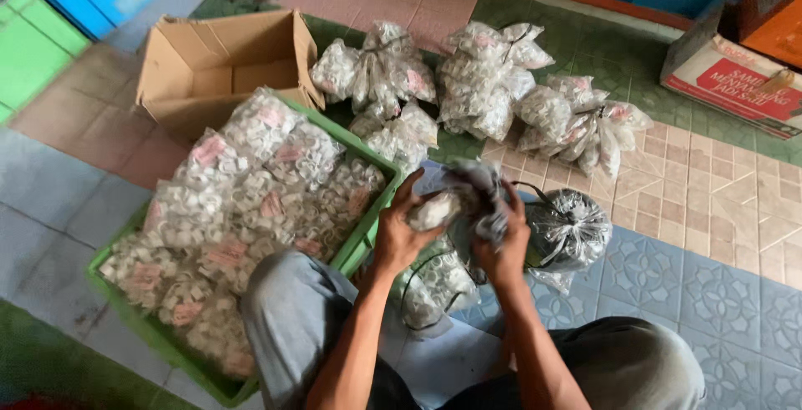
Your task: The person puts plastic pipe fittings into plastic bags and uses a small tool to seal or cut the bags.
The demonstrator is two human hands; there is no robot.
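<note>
Far left of the hands, a green crate (361,247) sits on the tiled floor (710,210), heaped with clear bags (251,201) of small white pieces, many with a pink slip inside. Its near corner is hidden by the person's grey-trousered knee (292,310). Beyond the crate, up and left of the hands, an open cardboard box (209,68) lies on its side.

The left hand (401,235) is curled around the left end of a bag (455,205), thumb on top, fingers wrapped under it. The right hand (501,247) grips the same bag from the right, fingers closed into its bunched plastic. The bag is held up between both hands, off the floor, just in front of the knees. The picture is blurred here, so the exact finger hold is unclear.

Beneath the hands more bags lie on the floor, one with a black cord (434,289). Just right of the right hand rests a tied bag (572,230), looking greyer. Beyond the hands, bunches (476,84) of bags are piled on the floor. Far right stands a red and white carton (735,80).
</note>
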